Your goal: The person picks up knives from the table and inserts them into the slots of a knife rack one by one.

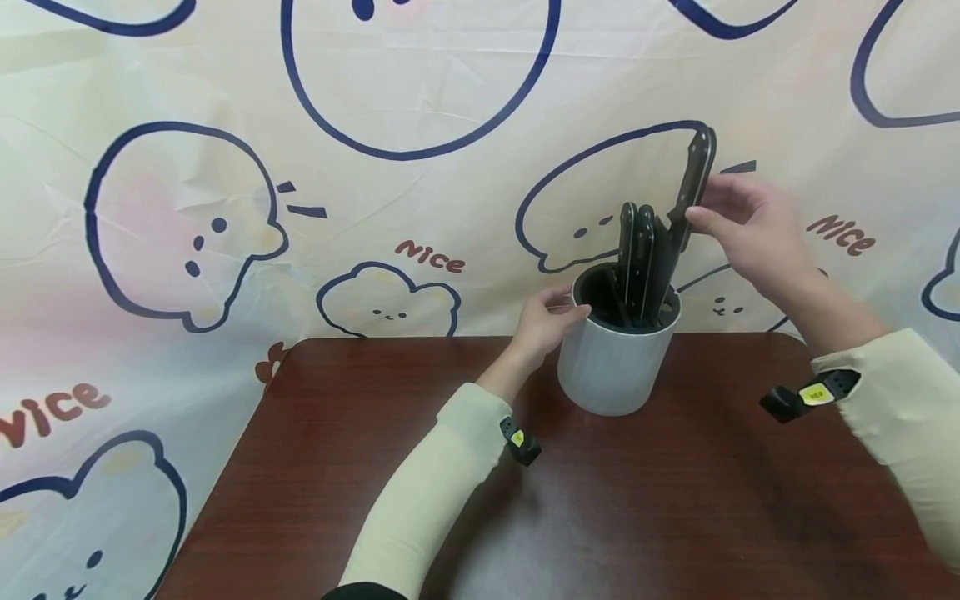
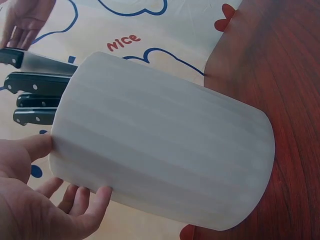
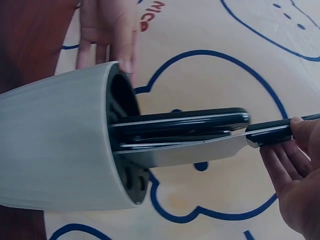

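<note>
A white ribbed knife holder (image 1: 617, 371) with a dark slotted top stands on the table, tilted slightly. My left hand (image 1: 546, 321) grips its rim from the left, thumb at the edge and fingers behind, as the left wrist view shows. Several black-handled knives (image 1: 637, 250) sit in its slots, handles up. My right hand (image 1: 757, 229) pinches the black riveted handle of one kitchen knife (image 3: 200, 151) between thumb and fingers. That knife's broad blade shows above the slots in the right wrist view, its lower end hidden inside the holder. Its handle stands higher than the others.
The dark red-brown wooden table (image 1: 645, 500) stretches toward me. Behind it hangs a pale cloth (image 1: 420, 208) with blue cartoon outlines and the word Nice, close behind the holder. A small black camera (image 1: 798, 400) is strapped at each wrist over pale sleeves.
</note>
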Demonstrator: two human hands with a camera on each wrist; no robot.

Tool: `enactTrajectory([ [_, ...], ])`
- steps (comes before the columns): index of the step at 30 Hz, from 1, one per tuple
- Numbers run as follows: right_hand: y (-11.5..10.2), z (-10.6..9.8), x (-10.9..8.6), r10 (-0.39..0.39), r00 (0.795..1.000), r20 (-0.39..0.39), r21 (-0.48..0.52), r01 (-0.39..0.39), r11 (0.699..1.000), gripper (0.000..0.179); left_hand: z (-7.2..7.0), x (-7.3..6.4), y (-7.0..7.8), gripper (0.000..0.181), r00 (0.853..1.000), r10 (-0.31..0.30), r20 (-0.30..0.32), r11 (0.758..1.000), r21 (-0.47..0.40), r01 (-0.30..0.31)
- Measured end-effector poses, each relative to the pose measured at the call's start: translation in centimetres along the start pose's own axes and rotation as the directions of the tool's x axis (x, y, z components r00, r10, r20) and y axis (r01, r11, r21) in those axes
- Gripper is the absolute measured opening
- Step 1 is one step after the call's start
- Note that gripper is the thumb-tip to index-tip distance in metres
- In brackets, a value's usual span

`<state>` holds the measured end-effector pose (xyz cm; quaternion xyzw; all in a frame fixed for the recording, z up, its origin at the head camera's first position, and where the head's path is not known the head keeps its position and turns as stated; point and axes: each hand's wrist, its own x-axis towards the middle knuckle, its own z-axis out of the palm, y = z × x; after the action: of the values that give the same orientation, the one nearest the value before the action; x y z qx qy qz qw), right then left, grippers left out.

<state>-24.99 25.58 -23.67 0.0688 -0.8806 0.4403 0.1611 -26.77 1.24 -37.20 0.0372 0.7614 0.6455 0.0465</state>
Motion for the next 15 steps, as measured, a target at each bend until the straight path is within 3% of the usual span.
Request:
enactTrajectory([
  [5, 1.2, 1.0, -0.3, 0.009, 1.000, 0.023, -0.050, -0.008, 0.999, 0.051, -0.1, 0.0, -0.1, 0.052, 1.000, 0.007, 0.007, 1.000, -0.005, -0.007],
  [15, 3.5, 2.4, -1.1, 0.015, 0.995, 0.095, -0.049, -0.011, 0.999, 0.054, 0.0, 0.1, -0.1, 0.052, 1.000, 0.000, -0.003, 1.000, 0.004, 0.000],
])
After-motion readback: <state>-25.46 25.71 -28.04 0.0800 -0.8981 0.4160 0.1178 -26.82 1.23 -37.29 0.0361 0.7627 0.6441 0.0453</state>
